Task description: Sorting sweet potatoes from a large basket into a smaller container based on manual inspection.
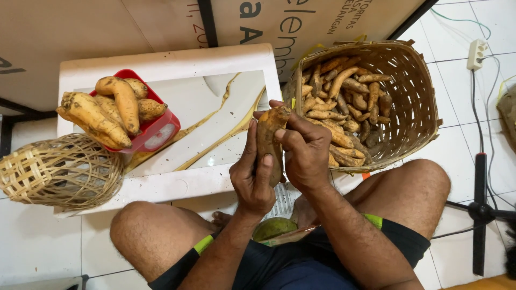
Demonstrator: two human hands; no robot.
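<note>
A sweet potato [267, 140] was held upright between both hands, just above the near right corner of the white worktop [177, 62]. The left hand [252, 177] was wrapped around its lower half from the left, the thumb laid flat along the front of the tuber and the fingers curled behind it. The right hand [306, 153] was closed around its upper part from the right, the fingertips pressed over the top end. Each grip was thus pressed shut on the tuber, and the tuber was enclosed on both sides, with only its front face and tip left showing.

To the right, just beside the hands, a large woven basket [414, 102] was seen tilted toward the person, filled with more tubers [344, 96]. On the far left of the worktop a red scale [156, 131] was loaded with several yellowish sweet potatoes [105, 110]. At the near left edge a smaller woven basket [54, 172] was lying on its side. Near the person, between the bare knees, a green bowl [274, 228] was partly hidden under the forearms. The floor [467, 139] was tiled white.
</note>
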